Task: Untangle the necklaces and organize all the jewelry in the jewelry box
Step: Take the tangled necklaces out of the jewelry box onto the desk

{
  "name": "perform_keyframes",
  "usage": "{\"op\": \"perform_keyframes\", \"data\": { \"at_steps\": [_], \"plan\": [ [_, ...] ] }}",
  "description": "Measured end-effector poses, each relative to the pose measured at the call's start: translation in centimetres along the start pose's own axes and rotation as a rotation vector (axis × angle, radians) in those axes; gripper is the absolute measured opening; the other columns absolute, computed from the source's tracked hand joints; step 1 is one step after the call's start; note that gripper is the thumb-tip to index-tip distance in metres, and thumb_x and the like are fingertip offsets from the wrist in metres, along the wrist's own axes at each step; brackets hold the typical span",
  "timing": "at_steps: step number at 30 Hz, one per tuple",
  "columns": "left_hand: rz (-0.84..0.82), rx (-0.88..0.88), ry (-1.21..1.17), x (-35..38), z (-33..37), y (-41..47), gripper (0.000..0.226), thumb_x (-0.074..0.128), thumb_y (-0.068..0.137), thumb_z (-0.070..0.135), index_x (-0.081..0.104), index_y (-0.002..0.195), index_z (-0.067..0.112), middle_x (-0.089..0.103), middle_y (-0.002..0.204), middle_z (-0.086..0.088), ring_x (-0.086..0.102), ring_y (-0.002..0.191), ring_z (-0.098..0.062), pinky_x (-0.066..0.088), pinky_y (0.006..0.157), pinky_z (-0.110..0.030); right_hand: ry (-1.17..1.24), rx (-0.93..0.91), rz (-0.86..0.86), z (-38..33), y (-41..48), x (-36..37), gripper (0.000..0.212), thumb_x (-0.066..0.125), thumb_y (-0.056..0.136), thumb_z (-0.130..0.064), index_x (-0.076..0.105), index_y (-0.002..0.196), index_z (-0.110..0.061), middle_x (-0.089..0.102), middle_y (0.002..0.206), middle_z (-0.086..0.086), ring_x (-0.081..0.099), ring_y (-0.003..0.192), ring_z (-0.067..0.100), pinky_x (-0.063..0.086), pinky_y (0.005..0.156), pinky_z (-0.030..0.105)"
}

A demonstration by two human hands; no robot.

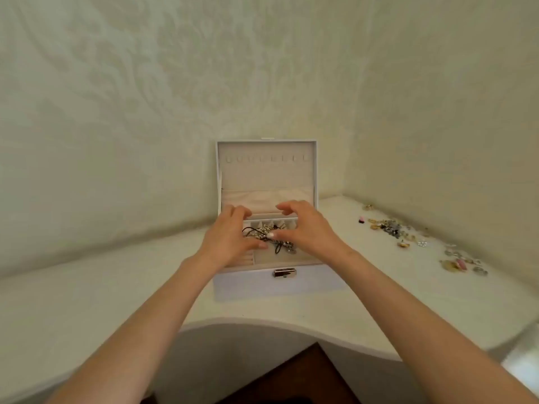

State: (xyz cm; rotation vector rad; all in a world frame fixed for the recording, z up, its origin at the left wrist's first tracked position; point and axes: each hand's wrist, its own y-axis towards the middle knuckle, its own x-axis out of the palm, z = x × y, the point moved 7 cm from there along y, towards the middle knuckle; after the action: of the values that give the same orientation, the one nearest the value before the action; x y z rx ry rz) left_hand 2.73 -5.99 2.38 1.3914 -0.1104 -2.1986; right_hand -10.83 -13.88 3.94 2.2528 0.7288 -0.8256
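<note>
A white jewelry box (280,284) stands with its lid up on the white corner desk, a row of hooks inside the lid. A tangle of necklaces (281,245), black cords with silver and beaded chains, lies in the box's top tray. My left hand (229,239) and my right hand (306,227) hover over the tray on either side of the tangle, fingers bent and spread. Both thumbs touch the tangle. The fingers do not close around it. The hands hide part of the tray's compartments.
Loose jewelry (388,225) is scattered along the desk's right side by the wall: gold earrings, silver pieces, and further forward several rings and a pink piece (460,263). Walls close in behind and right of the box. The desk's front edge (262,322) curves inward.
</note>
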Motion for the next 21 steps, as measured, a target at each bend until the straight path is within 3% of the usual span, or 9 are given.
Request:
{"op": "perform_keyframes", "data": {
  "at_steps": [3, 8, 14, 18, 21],
  "plan": [
    [-0.066, -0.003, 0.068, 0.9, -0.2, 0.4, 0.079, 0.079, 0.066, 0.046, 0.044, 0.129, 0.013, 0.044, 0.131, -0.004, 0.049, 0.114, -0.021, 0.041, 0.091, -0.033, -0.096, 0.018, -0.074, 0.5, 0.4, 0.8, 0.072, 0.078, 0.073, -0.039, 0.047, 0.135, -0.021, 0.046, 0.134, 0.000, 0.048, 0.118, 0.014, 0.036, 0.093, 0.024],
    [-0.090, 0.052, 0.121, 1.9, -0.4, 1.3, 0.062, 0.070, 0.077, 0.046, 0.048, 0.128, 0.018, 0.051, 0.132, 0.003, 0.046, 0.122, -0.018, 0.040, 0.093, -0.032, -0.064, 0.069, -0.183, 2.0, 1.5, 2.5, 0.084, 0.080, 0.069, -0.041, 0.041, 0.140, -0.019, 0.046, 0.141, 0.000, 0.042, 0.129, 0.018, 0.034, 0.108, 0.035],
    [-0.198, 0.081, 0.142, 3.1, -0.3, 2.8, 0.057, 0.066, 0.082, 0.043, 0.049, 0.131, 0.019, 0.055, 0.130, -0.001, 0.049, 0.120, -0.019, 0.039, 0.094, -0.031, -0.031, 0.117, -0.410, 3.5, 3.0, 3.6, 0.071, 0.076, 0.078, -0.029, 0.041, 0.138, -0.019, 0.052, 0.133, 0.002, 0.051, 0.111, 0.012, 0.040, 0.095, 0.023],
    [-0.278, 0.095, 0.188, 3.8, -0.1, 3.7, 0.048, 0.059, 0.088, 0.041, 0.049, 0.128, 0.017, 0.056, 0.127, -0.005, 0.051, 0.116, -0.022, 0.040, 0.092, -0.033, -0.055, 0.130, -0.495, 3.7, 4.1, 4.0, 0.062, 0.072, 0.082, -0.023, 0.044, 0.136, -0.014, 0.053, 0.130, 0.002, 0.051, 0.117, 0.017, 0.040, 0.101, 0.028],
    [-0.266, 0.112, 0.233, 4.0, 0.0, 4.0, 0.040, 0.055, 0.091, 0.040, 0.049, 0.124, 0.018, 0.055, 0.124, -0.005, 0.053, 0.113, -0.025, 0.043, 0.090, -0.038, -0.046, 0.136, -0.506, 3.9, 4.7, 4.4, 0.048, 0.071, 0.083, -0.018, 0.051, 0.127, -0.014, 0.058, 0.114, -0.001, 0.055, 0.104, 0.016, 0.043, 0.097, 0.031]
  ]
}}
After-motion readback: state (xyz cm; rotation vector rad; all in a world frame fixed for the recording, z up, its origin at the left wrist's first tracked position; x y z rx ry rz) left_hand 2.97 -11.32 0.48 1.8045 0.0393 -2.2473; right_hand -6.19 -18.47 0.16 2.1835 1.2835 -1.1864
